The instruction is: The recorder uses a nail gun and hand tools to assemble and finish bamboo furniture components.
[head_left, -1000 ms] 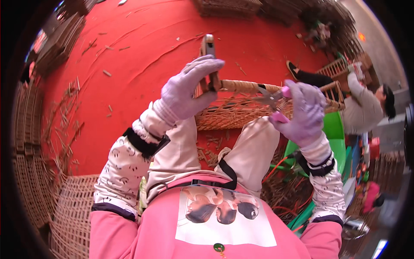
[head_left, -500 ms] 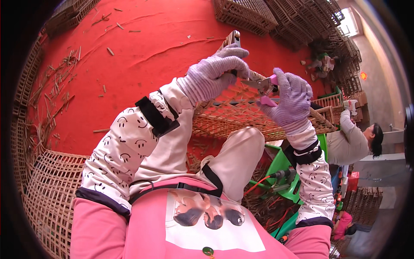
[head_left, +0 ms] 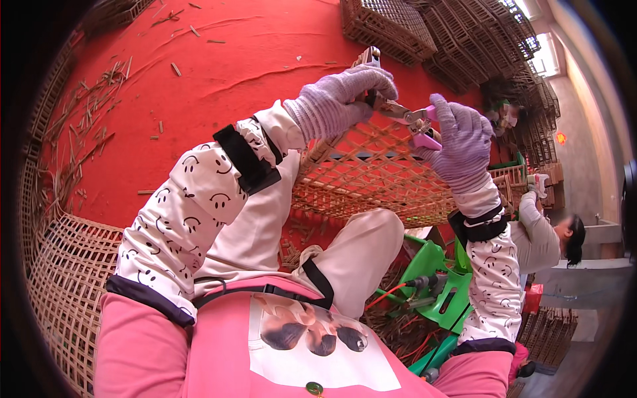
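My right hand (head_left: 461,142), in a purple knitted glove, grips pink-handled pruning shears (head_left: 419,124). Their metal blades point left, toward the fingers of my left hand (head_left: 338,99), which wears a matching glove. That hand is closed at the upper edge of a woven bamboo basket (head_left: 371,189). A metal-ended piece (head_left: 373,56) sticks out beyond its knuckles, and a dark bit shows by its fingertips beside the blades. What it grips is mostly hidden. The open-weave basket stands beyond my knees, below both hands.
Cut bamboo scraps (head_left: 93,126) litter the red floor (head_left: 219,60) at left. A large woven basket (head_left: 73,285) lies at lower left. Slatted crates (head_left: 391,30) are stacked at the back. A green plastic stool (head_left: 441,292) with a corded tool stands right, near a seated person (head_left: 537,229).
Both hands have shifted slightly right. The shear blades now sit closer to my left fingertips, and the handles look less spread. The whole view has turned a little.
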A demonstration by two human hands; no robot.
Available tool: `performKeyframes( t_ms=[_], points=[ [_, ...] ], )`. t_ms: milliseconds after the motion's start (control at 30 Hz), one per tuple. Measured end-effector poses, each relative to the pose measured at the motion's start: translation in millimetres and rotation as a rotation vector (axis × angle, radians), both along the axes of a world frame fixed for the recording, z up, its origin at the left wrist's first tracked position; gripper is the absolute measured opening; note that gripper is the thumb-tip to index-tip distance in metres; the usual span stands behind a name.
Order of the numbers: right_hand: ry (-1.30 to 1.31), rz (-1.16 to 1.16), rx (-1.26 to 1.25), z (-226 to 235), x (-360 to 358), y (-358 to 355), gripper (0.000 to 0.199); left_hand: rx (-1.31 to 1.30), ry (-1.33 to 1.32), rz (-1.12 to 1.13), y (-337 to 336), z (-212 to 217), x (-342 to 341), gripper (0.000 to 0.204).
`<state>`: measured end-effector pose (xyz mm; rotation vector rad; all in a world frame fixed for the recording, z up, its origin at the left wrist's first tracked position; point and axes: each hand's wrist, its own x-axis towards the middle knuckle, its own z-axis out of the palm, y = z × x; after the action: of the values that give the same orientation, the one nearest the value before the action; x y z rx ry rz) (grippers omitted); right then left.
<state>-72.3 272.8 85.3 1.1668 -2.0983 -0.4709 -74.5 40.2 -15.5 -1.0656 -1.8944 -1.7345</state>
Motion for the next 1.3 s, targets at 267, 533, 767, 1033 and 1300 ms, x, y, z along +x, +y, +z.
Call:
performKeyframes(
  t_ms=[267,533,767,1033,1300],
  points=[
    [0.027,0.047,0.046,4,-2,-2,0.064,0.038,-0.113,0.004,2,-1,-3,0.046],
    [-0.330,-0.288,-0.345,3,37,29,0.063,0.054,0.090,0.720,4,-5,29,0.058],
    [-0.218,-1.207,-0.871,-6,205,246,0.074,0.052,-0.485,0.269,7,-9,87,0.050],
    [-0.427,-2.309,-1.446,-122,634,449,0.063,-0.022,0.084,0.135,-3,10,84,0.025],
    [-0.074,-2.166,-0.317,-79,556,296,0.058,-0.183,-0.129,-0.186,-8,15,30,0.016]
  ],
)
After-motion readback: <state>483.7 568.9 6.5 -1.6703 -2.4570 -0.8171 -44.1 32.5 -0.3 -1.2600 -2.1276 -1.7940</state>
